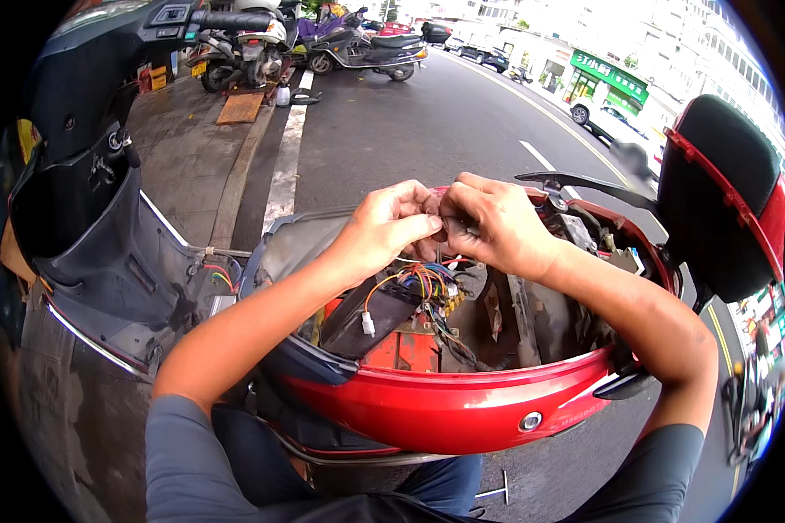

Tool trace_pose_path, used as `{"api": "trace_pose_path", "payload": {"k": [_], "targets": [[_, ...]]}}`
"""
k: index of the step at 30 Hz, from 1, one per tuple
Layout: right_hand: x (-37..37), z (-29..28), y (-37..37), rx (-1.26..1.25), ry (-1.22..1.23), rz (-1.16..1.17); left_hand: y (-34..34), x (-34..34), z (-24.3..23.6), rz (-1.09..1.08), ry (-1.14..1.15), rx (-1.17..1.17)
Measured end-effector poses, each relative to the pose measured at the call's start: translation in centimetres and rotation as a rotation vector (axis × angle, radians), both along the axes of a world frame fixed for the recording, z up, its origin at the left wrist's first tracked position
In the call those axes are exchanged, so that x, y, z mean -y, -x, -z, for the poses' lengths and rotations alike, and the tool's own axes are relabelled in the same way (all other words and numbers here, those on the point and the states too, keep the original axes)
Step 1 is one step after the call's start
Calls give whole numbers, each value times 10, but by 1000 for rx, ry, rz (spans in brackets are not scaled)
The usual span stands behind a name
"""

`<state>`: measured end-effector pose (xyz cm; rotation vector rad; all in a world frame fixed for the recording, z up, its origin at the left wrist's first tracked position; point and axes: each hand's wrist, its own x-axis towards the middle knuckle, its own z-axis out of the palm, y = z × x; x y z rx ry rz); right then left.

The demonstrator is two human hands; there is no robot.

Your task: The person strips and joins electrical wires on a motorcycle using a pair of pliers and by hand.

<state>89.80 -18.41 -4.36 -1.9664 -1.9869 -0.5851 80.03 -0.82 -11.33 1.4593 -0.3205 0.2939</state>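
My left hand (pixel 399 220) and my right hand (pixel 501 225) meet above the uncovered body of a red scooter (pixel 445 408). The fingers of both are pinched together, tips nearly touching. Whatever lies between them is too small and covered to make out. Just below hangs a bundle of coloured wires (pixel 427 281), running down into the open compartment. An orange wire ends in a loose white connector (pixel 368 323), lying against a dark box (pixel 377 307). Lower in the compartment an orange-red panel (pixel 401 351) shows.
At the right stands a black backrest (pixel 715 183) with red trim. The scooter's handlebar grip (pixel 232 20) is at the upper left, above the footboard. A T-shaped metal tool (pixel 504 488) lies on the ground near my legs. Beyond, a parked scooter (pixel 379 52) and a white car (pixel 617 126) stand.
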Motion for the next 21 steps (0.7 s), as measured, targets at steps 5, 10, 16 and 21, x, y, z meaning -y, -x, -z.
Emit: {"api": "trace_pose_path", "payload": {"k": [5, 10, 16, 21], "targets": [[-4, 1, 6, 100, 9, 28, -3, -3, 2, 33, 135, -111], [-4, 3, 4, 25, -61, -10, -2, -1, -3, 25, 156, -115], [-4, 2, 0, -202, -13, 28, -4, -11, -1, 87, 149, -135], [-2, 6, -3, -292, 7, 63, 4, -1, -14, -495, -756, 364]]}}
